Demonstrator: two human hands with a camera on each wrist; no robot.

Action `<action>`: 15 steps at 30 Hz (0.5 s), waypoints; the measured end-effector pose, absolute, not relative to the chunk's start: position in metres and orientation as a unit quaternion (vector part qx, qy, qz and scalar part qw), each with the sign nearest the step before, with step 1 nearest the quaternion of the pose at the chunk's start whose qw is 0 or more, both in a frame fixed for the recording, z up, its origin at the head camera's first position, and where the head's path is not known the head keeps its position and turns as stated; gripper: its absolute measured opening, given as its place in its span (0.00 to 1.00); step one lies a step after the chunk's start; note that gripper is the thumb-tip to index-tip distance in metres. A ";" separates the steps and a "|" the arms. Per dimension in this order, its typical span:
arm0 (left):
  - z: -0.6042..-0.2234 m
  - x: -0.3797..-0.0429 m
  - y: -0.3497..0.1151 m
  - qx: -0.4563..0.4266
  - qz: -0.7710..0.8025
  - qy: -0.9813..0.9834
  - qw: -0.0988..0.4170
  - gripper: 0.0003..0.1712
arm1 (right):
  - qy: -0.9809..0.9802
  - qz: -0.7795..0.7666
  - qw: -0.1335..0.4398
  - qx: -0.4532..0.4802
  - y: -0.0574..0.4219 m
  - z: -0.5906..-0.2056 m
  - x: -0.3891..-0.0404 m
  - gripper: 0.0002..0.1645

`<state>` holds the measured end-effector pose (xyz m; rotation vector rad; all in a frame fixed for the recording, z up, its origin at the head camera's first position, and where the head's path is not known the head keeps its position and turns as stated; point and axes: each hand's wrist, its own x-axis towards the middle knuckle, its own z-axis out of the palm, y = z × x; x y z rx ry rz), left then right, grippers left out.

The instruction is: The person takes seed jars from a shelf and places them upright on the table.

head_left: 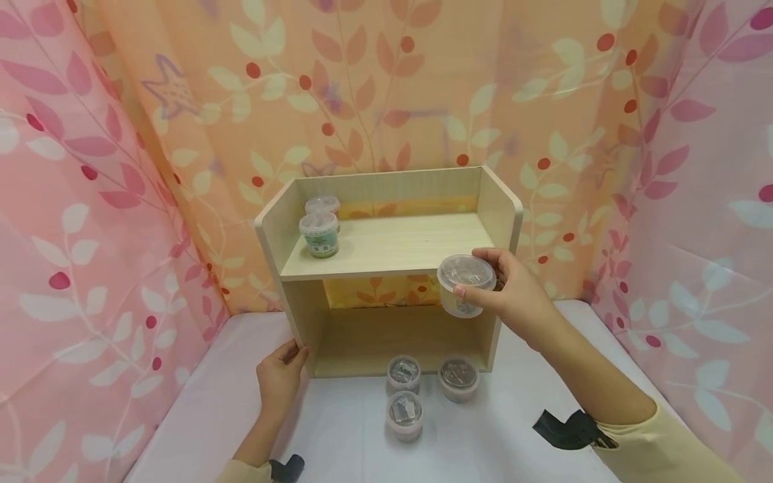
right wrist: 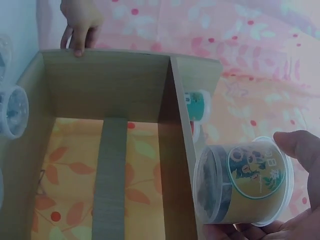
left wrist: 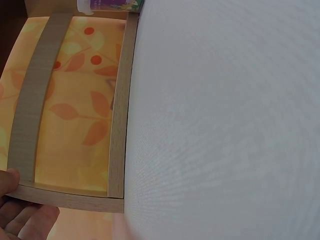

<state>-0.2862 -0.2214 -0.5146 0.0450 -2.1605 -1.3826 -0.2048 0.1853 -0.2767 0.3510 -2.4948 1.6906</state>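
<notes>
A small two-tier wooden shelf [head_left: 386, 265] stands on the white tabletop. Its left side panel is gripped low down by my left hand [head_left: 282, 376], the thumb on one face and the fingers on the other, as the left wrist view shows. My right hand [head_left: 510, 288] holds a clear plastic tub [head_left: 466, 303] by its side, in front of the right end of the upper shelf board. The right wrist view shows a printed yellow label [right wrist: 255, 172] on this tub. Two lidded tubs [head_left: 320, 235] sit one behind the other at the upper tier's left end.
Several lidded tubs with silvery or dark tops, among them a right-hand one [head_left: 459, 381] and a front one [head_left: 405, 417], stand on the table [head_left: 338, 443] before the shelf. Patterned curtains [head_left: 386, 87] hang behind and on both sides.
</notes>
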 end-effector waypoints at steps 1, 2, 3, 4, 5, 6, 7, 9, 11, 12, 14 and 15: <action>-0.514 -0.286 -0.221 0.018 -0.519 -0.807 0.283 0.12 | -0.820 0.558 0.053 0.117 0.186 -0.280 -0.203 0.49; -0.514 -0.285 -0.221 0.017 -0.521 -0.805 0.282 0.12 | -0.820 0.558 0.054 0.120 0.186 -0.283 -0.201 0.49; -0.514 -0.285 -0.221 0.016 -0.525 -0.804 0.280 0.12 | -0.819 0.558 0.055 0.122 0.186 -0.285 -0.200 0.48; -0.514 -0.285 -0.221 0.015 -0.526 -0.803 0.279 0.13 | -0.819 0.558 0.055 0.123 0.186 -0.289 -0.198 0.48; -0.514 -0.285 -0.220 0.015 -0.528 -0.803 0.278 0.13 | -0.819 0.557 0.056 0.124 0.187 -0.292 -0.197 0.48; -0.514 -0.285 -0.220 0.015 -0.530 -0.802 0.276 0.13 | -0.821 0.554 0.057 0.124 0.187 -0.296 -0.196 0.48; -0.513 -0.285 -0.221 0.015 -0.530 -0.802 0.275 0.13 | -0.820 0.555 0.057 0.125 0.187 -0.300 -0.195 0.48; -0.513 -0.285 -0.221 0.018 -0.528 -0.803 0.276 0.13 | -0.821 0.555 0.055 0.120 0.188 -0.310 -0.194 0.48; -0.514 -0.285 -0.221 0.020 -0.525 -0.804 0.278 0.13 | -0.824 0.552 0.054 0.114 0.188 -0.320 -0.193 0.49; -0.514 -0.285 -0.222 0.018 -0.523 -0.805 0.280 0.13 | -0.827 0.549 0.053 0.109 0.189 -0.325 -0.193 0.50; -0.514 -0.286 -0.222 0.016 -0.520 -0.806 0.282 0.13 | -0.833 0.541 0.053 0.102 0.189 -0.334 -0.193 0.51; -0.515 -0.286 -0.222 0.015 -0.520 -0.806 0.283 0.13 | -0.836 0.538 0.052 0.100 0.188 -0.339 -0.193 0.52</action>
